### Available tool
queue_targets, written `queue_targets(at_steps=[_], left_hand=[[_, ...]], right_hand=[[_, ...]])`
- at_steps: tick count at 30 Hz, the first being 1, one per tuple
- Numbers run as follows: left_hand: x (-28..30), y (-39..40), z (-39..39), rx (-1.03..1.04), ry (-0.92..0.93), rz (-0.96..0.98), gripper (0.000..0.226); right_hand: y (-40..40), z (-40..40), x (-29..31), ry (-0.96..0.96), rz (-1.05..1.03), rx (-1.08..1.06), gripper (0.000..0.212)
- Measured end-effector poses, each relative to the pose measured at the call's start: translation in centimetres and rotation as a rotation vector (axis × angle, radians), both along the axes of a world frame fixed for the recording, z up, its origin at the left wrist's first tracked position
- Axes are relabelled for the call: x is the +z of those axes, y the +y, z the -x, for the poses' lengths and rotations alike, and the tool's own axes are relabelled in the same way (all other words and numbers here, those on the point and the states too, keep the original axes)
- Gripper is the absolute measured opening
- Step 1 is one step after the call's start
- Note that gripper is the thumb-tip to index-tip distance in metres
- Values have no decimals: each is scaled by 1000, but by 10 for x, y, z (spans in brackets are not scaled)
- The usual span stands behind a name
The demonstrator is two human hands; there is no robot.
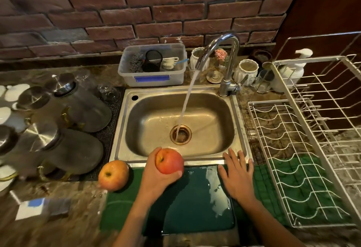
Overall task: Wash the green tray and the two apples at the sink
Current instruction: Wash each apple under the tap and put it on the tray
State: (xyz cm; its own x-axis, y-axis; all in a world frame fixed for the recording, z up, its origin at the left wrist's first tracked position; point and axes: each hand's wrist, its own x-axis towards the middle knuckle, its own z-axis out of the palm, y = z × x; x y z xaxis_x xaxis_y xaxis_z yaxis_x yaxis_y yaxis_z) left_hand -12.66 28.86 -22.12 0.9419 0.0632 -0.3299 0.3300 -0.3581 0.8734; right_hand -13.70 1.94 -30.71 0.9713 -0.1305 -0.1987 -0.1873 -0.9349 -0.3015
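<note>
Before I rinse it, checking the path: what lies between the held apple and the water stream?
Head view: only the sink's front rim and bare basin lie between the apple in the left hand and the stream.

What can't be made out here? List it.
- Head view: green tray, near edge hidden by both forearms.
- Left hand covers the held apple underneath.
- Jars at left: blurred, contents unreadable.
- Tub items: too small.

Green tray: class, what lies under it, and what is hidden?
The tray rests on a green cloth that shows on both sides. The cloth's middle and the counter beneath are covered. Water pools on the tray.
</note>
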Motion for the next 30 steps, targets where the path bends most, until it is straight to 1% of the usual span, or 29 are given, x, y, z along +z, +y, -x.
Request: queue_targets(at_steps=[4,8,10,15,21,26,30], left_hand=[[-8,6,34,-19,-21,-134,105],[-12,6,56,-67,-63,-232,100],[-14,5,63,-102,-61,-276,103],[-19,5,70,-141,-94,-339,103],[-16,-3,72,-225,-95,-494,104],[-16,-3,72,-250,-79,-551,107],[-14,-3,71,-253,-34,-489,113]], right_hand=[[-1,-1,0,22,19,8,77],[-1,0,2,17,28,14,76],[-1,1,3,11,29,11,73],[1,3,3,5,17,-5,56],[1,3,5,9,21,-5,56],[2,3,5,11,11,-10,56],[0,3,3,6,12,-15,58]])
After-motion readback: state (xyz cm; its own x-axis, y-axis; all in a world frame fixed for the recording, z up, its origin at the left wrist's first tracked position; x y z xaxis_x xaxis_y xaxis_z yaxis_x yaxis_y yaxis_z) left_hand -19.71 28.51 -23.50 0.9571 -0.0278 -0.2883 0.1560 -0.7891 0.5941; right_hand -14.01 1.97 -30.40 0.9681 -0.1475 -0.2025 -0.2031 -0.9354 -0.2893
